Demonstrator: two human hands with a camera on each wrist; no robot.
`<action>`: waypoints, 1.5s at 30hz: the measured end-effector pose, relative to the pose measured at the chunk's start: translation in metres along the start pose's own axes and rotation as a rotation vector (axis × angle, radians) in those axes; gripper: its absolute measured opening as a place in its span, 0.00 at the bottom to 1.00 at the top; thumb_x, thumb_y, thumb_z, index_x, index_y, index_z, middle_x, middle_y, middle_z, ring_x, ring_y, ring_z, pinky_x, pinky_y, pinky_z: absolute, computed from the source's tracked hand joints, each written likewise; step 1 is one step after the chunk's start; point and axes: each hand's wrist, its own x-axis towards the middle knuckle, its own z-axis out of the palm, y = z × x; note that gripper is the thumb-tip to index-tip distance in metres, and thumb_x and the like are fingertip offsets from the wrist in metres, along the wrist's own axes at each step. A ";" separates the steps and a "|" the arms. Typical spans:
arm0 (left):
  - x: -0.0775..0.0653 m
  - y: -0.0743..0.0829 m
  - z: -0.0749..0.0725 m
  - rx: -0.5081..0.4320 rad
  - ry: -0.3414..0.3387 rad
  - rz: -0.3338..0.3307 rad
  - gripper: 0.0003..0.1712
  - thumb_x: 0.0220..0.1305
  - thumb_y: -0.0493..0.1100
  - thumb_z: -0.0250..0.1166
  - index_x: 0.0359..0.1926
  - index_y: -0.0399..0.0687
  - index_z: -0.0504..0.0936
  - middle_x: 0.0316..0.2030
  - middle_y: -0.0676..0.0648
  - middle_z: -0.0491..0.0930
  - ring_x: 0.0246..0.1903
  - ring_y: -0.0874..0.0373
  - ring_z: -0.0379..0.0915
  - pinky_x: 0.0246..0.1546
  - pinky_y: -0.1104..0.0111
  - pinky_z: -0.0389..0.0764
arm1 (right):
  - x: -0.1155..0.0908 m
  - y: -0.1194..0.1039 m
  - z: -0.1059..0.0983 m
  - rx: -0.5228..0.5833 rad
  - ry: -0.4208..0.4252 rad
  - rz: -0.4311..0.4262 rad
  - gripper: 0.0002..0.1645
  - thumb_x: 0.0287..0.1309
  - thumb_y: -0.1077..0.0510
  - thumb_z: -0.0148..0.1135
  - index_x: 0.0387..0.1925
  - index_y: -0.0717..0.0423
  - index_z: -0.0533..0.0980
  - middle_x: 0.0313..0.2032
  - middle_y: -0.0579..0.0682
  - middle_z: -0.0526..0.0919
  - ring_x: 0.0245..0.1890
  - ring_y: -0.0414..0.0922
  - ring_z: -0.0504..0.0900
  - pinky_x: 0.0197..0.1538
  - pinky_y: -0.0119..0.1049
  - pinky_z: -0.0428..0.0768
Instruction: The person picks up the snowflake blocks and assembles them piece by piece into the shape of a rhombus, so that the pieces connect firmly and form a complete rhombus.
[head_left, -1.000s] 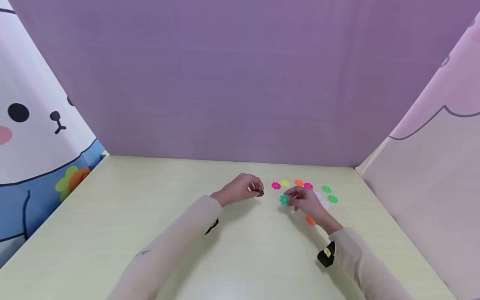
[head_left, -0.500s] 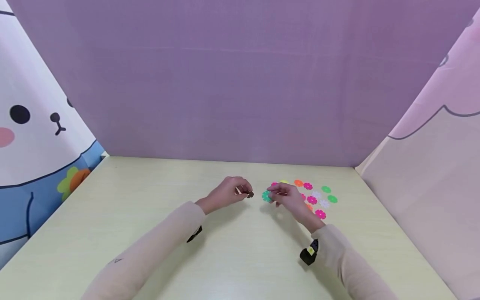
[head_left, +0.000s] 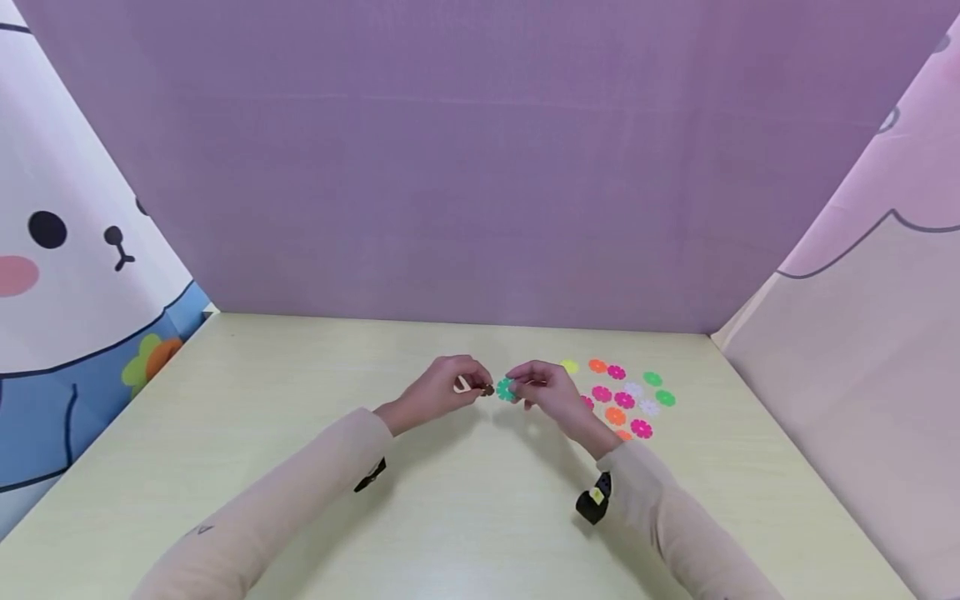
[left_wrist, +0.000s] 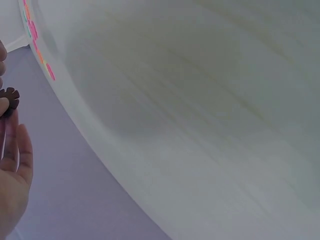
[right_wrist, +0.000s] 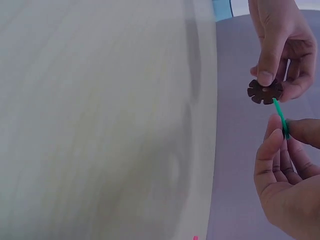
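Observation:
My left hand (head_left: 438, 393) pinches a dark brown, flower-shaped notched disc (right_wrist: 258, 94) between thumb and fingers. Facing it, my right hand (head_left: 558, 402) pinches a green notched disc (head_left: 504, 389) of the same flower shape. Both hands are raised over the table, fingertips towards each other. In the right wrist view the green disc stands edge-on, crosswise to the brown one, its upper edge at the brown disc's rim; whether it sits in a notch I cannot tell. Part of each disc is hidden by fingers.
Right of my hands, several flat notched discs lie scattered on the pale table (head_left: 465, 517): pink (head_left: 641, 428), orange (head_left: 615, 416), yellow (head_left: 570, 367), green (head_left: 665, 398) and white (head_left: 648, 407). A purple backdrop (head_left: 480, 167) rises behind the table, with printed cloth at both sides.
Both hands have moved left with their discs, the right one further. The gap between the green and brown discs has narrowed until they nearly meet. More of the scattered discs show now.

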 end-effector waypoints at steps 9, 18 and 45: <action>-0.007 0.002 -0.002 0.007 0.023 0.010 0.09 0.54 0.33 0.64 0.37 0.49 0.82 0.31 0.54 0.79 0.31 0.67 0.75 0.32 0.74 0.77 | -0.001 -0.010 0.009 0.013 -0.040 -0.020 0.13 0.56 0.67 0.57 0.43 0.71 0.74 0.37 0.67 0.79 0.27 0.40 0.78 0.30 0.31 0.76; -0.012 0.002 -0.003 0.019 0.103 0.045 0.08 0.53 0.34 0.66 0.36 0.48 0.82 0.32 0.54 0.82 0.30 0.66 0.77 0.30 0.75 0.78 | 0.003 -0.010 0.015 -0.013 -0.030 -0.001 0.13 0.55 0.67 0.58 0.43 0.71 0.75 0.39 0.70 0.79 0.26 0.41 0.78 0.31 0.33 0.77; -0.026 -0.002 -0.008 -0.022 0.210 0.094 0.06 0.51 0.32 0.67 0.32 0.43 0.83 0.30 0.50 0.83 0.27 0.65 0.79 0.31 0.74 0.80 | 0.010 -0.008 0.041 0.088 0.093 0.091 0.10 0.51 0.70 0.61 0.38 0.68 0.78 0.32 0.59 0.82 0.25 0.39 0.79 0.41 0.40 0.80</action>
